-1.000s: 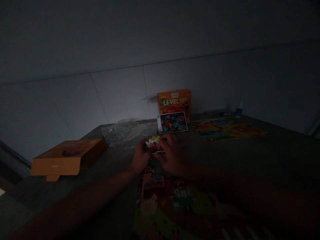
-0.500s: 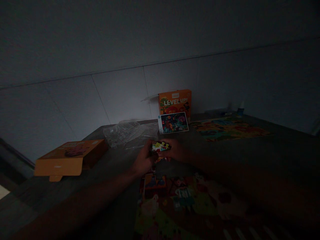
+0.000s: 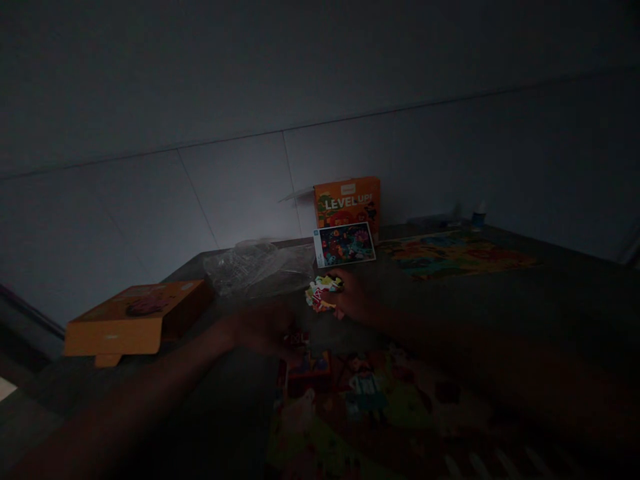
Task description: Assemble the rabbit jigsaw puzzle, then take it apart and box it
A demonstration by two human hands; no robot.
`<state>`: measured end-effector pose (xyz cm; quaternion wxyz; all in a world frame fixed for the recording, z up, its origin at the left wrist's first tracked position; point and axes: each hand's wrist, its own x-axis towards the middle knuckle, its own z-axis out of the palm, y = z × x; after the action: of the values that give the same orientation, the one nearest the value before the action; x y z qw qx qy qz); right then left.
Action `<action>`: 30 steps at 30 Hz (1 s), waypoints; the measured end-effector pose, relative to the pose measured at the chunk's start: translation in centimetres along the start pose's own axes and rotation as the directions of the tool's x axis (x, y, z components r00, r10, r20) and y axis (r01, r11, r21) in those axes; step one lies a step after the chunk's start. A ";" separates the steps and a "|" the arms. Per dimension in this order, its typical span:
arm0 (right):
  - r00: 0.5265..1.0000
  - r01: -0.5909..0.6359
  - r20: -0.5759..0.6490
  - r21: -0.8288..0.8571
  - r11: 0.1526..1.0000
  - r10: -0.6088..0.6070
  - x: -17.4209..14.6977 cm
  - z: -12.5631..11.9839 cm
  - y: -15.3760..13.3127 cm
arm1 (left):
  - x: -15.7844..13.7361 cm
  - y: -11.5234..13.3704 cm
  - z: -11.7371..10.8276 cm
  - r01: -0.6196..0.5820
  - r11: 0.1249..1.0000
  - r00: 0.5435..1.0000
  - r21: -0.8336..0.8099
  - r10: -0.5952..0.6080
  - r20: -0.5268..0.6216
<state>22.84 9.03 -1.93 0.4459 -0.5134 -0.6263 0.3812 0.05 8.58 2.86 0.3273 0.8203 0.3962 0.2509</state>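
Note:
The scene is very dark. My right hand [image 3: 354, 297] is closed around a loose bunch of jigsaw puzzle pieces [image 3: 323, 293], coloured white, red, yellow and green, held above the table. Lower and to the left, my left hand [image 3: 260, 327] is at the upper left corner of a partly assembled jigsaw puzzle [image 3: 370, 393]. Its fingertips are around a small dark red puzzle piece with white lines [image 3: 299, 338], though shadow and blur hide the exact contact. The puzzle shows a farm picture with a figure in blue-green clothes and pale animals.
An open orange box [image 3: 135, 313] lies at the left. Crumpled clear plastic [image 3: 255, 267] is behind my hands. A picture card [image 3: 345, 245] leans on an upright orange box [image 3: 347, 200] by the wall. Another colourful puzzle [image 3: 460, 253] and a small bottle [image 3: 479, 219] are at the back right.
My left hand has left the bunch of pieces and moved down and left to the puzzle's upper corner. My right hand keeps the bunch, now showing more of it.

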 end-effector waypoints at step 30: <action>1.000 0.022 0.013 -0.029 0.999 -0.021 -0.5 0.5 -0.4 | 0.0 4.2 1.0 -0.173 0.834 0.875 0.524 -0.115 0.471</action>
<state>22.32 8.50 -1.79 0.4384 -0.5106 -0.6402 0.3704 2.80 6.29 5.31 0.1615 0.9214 0.3439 -0.0821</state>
